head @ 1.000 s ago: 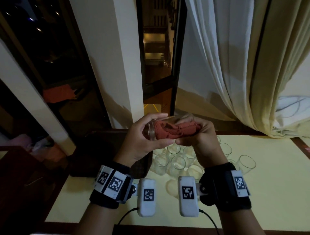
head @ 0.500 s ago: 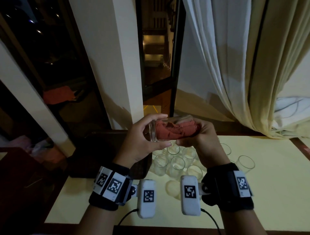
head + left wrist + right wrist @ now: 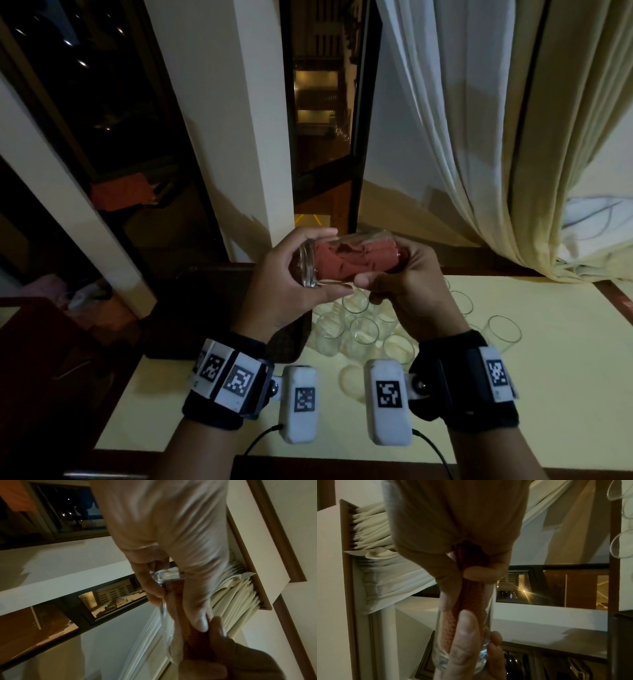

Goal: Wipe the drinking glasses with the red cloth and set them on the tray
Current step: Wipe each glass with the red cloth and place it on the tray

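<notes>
Glass (image 3: 346, 260) lies sideways in the air between both hands, above the surface. Left hand (image 3: 287, 284) grips its thick base; right hand (image 3: 407, 291) clenches the red cloth (image 3: 356, 262) stuffed inside. Judged thin-walled, slick, breakable; hold at the base, not the rim.

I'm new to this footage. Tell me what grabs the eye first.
A drinking glass stuffed with a red cloth is held sideways above the table: the left hand grips its base end, the right hand its mouth end. Below, empty glasses cluster on the pale yellow table.
</notes>
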Demonstrator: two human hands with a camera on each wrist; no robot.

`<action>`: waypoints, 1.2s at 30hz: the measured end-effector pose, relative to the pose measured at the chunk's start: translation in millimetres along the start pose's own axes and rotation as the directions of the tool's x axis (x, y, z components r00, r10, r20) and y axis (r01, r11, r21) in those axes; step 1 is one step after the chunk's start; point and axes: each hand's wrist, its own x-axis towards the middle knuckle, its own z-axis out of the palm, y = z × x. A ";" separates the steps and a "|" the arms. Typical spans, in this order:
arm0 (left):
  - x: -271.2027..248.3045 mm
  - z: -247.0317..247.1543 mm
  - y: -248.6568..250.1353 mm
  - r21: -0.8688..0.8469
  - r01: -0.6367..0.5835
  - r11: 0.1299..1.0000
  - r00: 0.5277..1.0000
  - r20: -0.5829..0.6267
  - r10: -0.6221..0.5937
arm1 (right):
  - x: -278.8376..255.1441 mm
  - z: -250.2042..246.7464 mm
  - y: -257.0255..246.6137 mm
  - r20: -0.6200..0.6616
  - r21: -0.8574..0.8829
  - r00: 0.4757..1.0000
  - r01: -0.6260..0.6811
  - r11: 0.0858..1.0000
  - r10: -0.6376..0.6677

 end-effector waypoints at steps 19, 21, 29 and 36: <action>5.1 -0.5 4.2 -0.065 0.147 0.987 0.989 0.034 -0.145 | 5.9 6.4 -8.4 -0.007 0.016 0.994 0.113 0.993 -0.113; 6.3 -1.8 5.6 -0.171 0.201 0.964 0.980 0.037 -0.198 | 5.5 7.9 -8.5 -0.022 -0.032 0.994 0.108 0.994 -0.109; -2.9 -1.4 5.7 0.065 -0.020 0.998 1.000 -0.006 0.020 | 2.1 1.8 -4.6 0.091 -0.093 0.995 0.043 0.995 -0.035; 1.3 1.0 5.9 -0.225 0.227 0.947 0.974 0.045 -0.223 | 0.0 9.8 -8.3 -0.024 -0.111 0.988 0.150 0.983 -0.153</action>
